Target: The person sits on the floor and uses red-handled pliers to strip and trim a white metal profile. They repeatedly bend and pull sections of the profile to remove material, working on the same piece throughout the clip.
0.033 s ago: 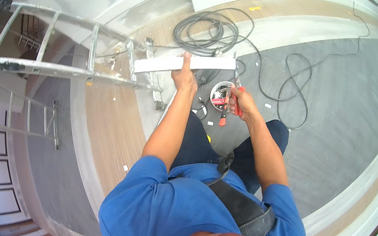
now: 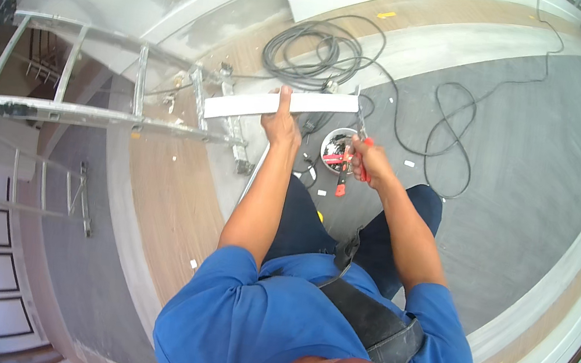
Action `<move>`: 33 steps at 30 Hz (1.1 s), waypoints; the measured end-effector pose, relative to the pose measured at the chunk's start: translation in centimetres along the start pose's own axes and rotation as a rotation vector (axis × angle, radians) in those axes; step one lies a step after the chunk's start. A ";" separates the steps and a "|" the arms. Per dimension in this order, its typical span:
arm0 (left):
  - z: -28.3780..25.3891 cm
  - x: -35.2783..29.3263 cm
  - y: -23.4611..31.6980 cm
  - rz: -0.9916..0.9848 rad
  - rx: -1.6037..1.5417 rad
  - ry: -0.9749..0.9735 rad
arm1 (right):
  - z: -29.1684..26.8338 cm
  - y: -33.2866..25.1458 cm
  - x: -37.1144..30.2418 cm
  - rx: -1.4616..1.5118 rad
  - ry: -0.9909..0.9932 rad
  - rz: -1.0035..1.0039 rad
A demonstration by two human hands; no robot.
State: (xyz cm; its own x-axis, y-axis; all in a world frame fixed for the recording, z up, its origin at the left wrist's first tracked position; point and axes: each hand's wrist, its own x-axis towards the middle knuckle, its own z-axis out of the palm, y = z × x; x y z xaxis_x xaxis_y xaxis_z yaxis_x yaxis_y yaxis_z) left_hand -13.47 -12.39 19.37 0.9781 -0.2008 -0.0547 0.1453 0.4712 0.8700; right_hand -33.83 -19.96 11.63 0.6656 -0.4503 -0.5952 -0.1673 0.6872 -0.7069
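Left hand [image 2: 281, 130] is gripping the long white strip [image 2: 245, 105] near 12 o'clock, thumb over it; right hand [image 2: 376, 165] is wrapping around red-handled snips [image 2: 362, 127] near 2 o'clock, tip pointing toward 12, contact with strip's right end unclear. Strip is looking whole, so trimming that end is probably remaining undone; small white scraps [image 2: 409, 163] are lying on the floor [image 2: 520, 184], including around 2 o'clock, possibly marking finished cuts.
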 end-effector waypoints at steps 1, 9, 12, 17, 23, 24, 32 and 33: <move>-0.1 -0.4 -0.1 -0.091 -0.030 0.034 | -0.2 -0.4 0.0 -0.254 0.152 -0.022; 2.1 -6.1 1.2 0.959 0.623 -0.526 | -1.7 -5.5 1.0 -1.554 0.564 -0.582; 2.9 -5.2 2.0 0.654 0.555 -0.392 | -1.7 -7.7 1.1 -1.172 0.465 -0.427; 2.7 -1.8 2.5 -0.182 -0.238 -0.033 | -0.9 -7.6 1.2 -0.133 -0.096 -0.021; 4.8 -5.2 1.5 0.961 0.841 -0.297 | -0.7 -8.1 2.4 -1.699 0.530 -0.617; 5.4 -5.9 1.5 0.897 1.078 -0.518 | -0.7 -8.6 2.5 -1.845 0.533 -0.665; 6.2 -2.7 2.9 0.044 0.141 -0.233 | -1.5 -11.4 0.3 -0.390 -0.047 -0.050; 5.5 -2.0 2.9 0.016 0.290 -0.255 | -1.7 -10.9 0.0 -0.293 -0.110 -0.019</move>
State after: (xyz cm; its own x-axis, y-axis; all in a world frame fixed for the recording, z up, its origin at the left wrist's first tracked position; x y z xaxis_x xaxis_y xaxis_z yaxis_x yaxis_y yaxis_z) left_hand -15.81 -15.36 24.71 0.9061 -0.4198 0.0516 0.0467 0.2207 0.9742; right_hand -33.24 -28.39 18.72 0.7425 -0.3858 -0.5475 -0.3461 0.4788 -0.8068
